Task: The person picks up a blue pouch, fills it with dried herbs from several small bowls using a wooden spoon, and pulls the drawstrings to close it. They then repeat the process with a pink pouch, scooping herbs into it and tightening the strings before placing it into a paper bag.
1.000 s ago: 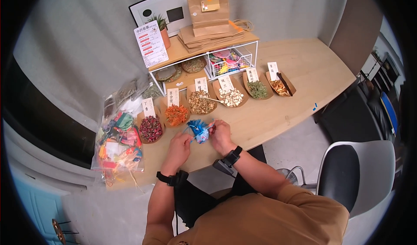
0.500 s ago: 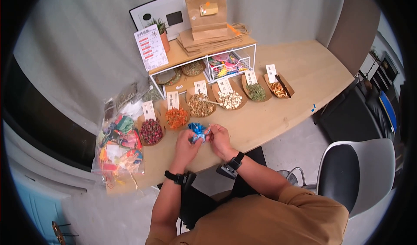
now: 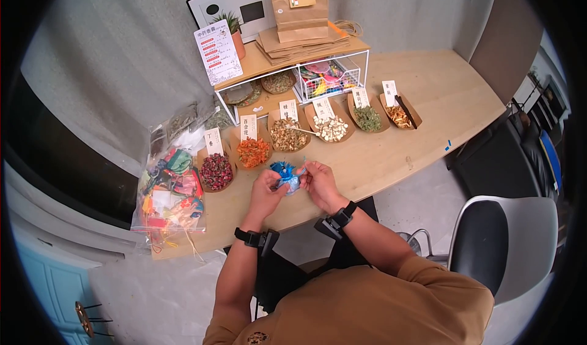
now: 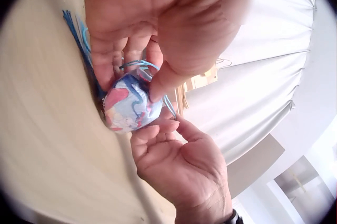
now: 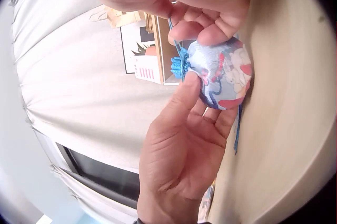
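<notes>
"Where is the blue pouch (image 5: 218, 74) held?"

"Between the left hand's (image 3: 265, 193) thumb and fingers: the thumb is pressed at the gathered neck (image 5: 181, 68), the fingers are laid along the far side, presumably so that the body is steadied."

"And by the right hand (image 3: 322, 185)?"

"The cord (image 5: 175, 36) is pinched in its fingertips and drawn out from the neck, apparently so that tension can be applied against the left grip."

"Is the pouch touched by the right fingers too?"

"It lies right beside the curled ones; whether contact is made cannot be told. The tassel (image 5: 238, 134) is left hanging past the left fingertips."
</notes>
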The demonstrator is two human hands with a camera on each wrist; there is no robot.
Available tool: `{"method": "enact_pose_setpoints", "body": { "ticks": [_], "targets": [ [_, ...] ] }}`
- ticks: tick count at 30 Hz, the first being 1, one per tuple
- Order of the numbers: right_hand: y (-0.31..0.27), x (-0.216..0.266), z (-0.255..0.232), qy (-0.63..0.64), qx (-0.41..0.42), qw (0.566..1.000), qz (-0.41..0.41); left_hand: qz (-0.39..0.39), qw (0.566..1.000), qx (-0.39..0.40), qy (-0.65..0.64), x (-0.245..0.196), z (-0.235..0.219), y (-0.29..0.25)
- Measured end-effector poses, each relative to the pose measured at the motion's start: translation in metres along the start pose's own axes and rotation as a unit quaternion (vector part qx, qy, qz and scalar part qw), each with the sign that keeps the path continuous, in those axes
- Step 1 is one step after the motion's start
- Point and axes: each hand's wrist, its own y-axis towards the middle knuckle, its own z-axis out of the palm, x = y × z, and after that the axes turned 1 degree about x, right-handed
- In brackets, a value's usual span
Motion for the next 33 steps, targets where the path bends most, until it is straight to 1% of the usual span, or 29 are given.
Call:
{"method": "enact_pose_setpoints", "body": {
  "ticks": [2, 4, 7, 10, 11, 14, 17, 19, 20, 23, 26, 29, 32, 33],
  "targets": [
    [0.001, 0.000, 0.000, 0.003, -0.003, 1.000, 0.002, -0.048, 0.999, 0.017, -0.019, -0.006, -0.002, 0.000],
    [0.002, 0.002, -0.002, -0.002, -0.001, 1.000, 0.009, -0.041, 0.999, 0.012, -0.010, -0.006, -0.004, 0.000],
    [0.002, 0.004, 0.000, -0.110, -0.010, 0.994, 0.008, -0.023, 1.000, 0.000, -0.007, -0.005, -0.003, -0.002],
    [0.003, 0.002, 0.000, -0.160, 0.001, 0.987, 0.006, 0.011, 1.000, -0.006, 0.007, -0.003, -0.001, -0.004],
    [0.003, 0.002, 0.000, -0.138, 0.006, 0.990, 0.009, 0.025, 1.000, -0.007, 0.014, -0.003, -0.001, -0.005],
    [0.001, 0.002, -0.001, -0.058, 0.020, 0.998, 0.026, 0.005, 0.999, -0.016, 0.040, -0.012, -0.001, -0.008],
    [0.001, 0.002, -0.002, 0.029, 0.021, 0.998, 0.055, 0.049, 0.984, -0.049, 0.164, 0.001, -0.009, -0.004],
    [-0.001, 0.003, 0.002, 0.063, 0.008, 0.995, 0.071, 0.053, 0.989, -0.050, 0.132, 0.006, -0.009, -0.003],
    [-0.002, 0.004, 0.003, 0.051, 0.001, 0.996, 0.073, 0.055, 0.990, -0.050, 0.117, 0.008, -0.008, -0.002],
    [-0.005, 0.010, 0.010, 0.032, -0.015, 0.997, 0.073, 0.012, 0.999, -0.048, 0.019, 0.014, -0.007, -0.001],
    [-0.008, 0.016, 0.013, 0.049, -0.021, 0.996, 0.066, -0.041, 0.998, -0.038, 0.037, -0.025, 0.001, -0.008],
    [-0.009, 0.019, 0.015, 0.067, -0.028, 0.996, 0.060, 0.004, 0.998, -0.014, 0.054, -0.029, 0.001, -0.009],
    [-0.009, 0.023, 0.018, 0.079, -0.042, 0.995, 0.054, 0.012, 0.998, -0.036, 0.058, -0.033, 0.003, -0.009],
    [-0.009, 0.024, 0.018, 0.080, -0.040, 0.995, 0.050, 0.013, 0.998, -0.031, 0.052, -0.034, 0.004, -0.009]
  ]
}}
